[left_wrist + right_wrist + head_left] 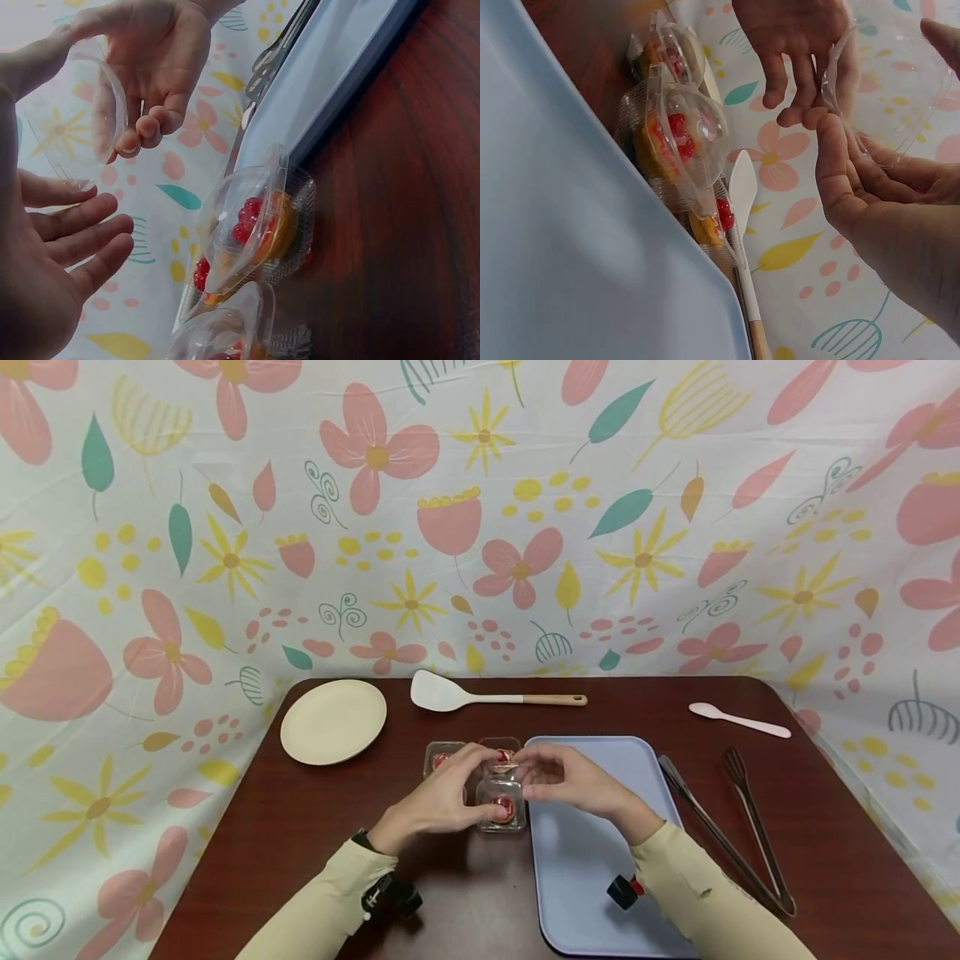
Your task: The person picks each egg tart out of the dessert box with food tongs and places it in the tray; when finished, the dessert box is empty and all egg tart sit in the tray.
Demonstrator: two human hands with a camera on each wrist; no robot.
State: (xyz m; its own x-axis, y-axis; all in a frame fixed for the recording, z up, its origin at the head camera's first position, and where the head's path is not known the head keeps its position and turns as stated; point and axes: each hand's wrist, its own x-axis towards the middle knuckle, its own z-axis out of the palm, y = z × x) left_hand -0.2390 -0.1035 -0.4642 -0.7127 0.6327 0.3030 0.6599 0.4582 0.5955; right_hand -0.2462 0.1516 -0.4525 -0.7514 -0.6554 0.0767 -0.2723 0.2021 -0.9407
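Between my two hands is a clear plastic lid point(118, 112), raised above the boxes. My left hand point(438, 797) spans it, thumb on one edge and index finger at the opposite corner, the other fingers spread. On the other side, my right hand point(573, 781) holds its rim with bent fingers. Beneath them, clear plastic boxes with small red-topped fruit tarts stand close together: a front box point(501, 825), a back box point(498, 744) and a left box point(442, 748). Domed lids cover a tart point(679, 139) and its neighbour in the right wrist view.
A blue tray point(592, 877) lies under my right forearm. Metal tongs point(723, 843) rest to its right, with a pale pink spoon-like utensil point(742, 720) behind. A cream plate point(333, 722) and a white spatula point(442, 692) lie along the back of the table, before a floral cloth.
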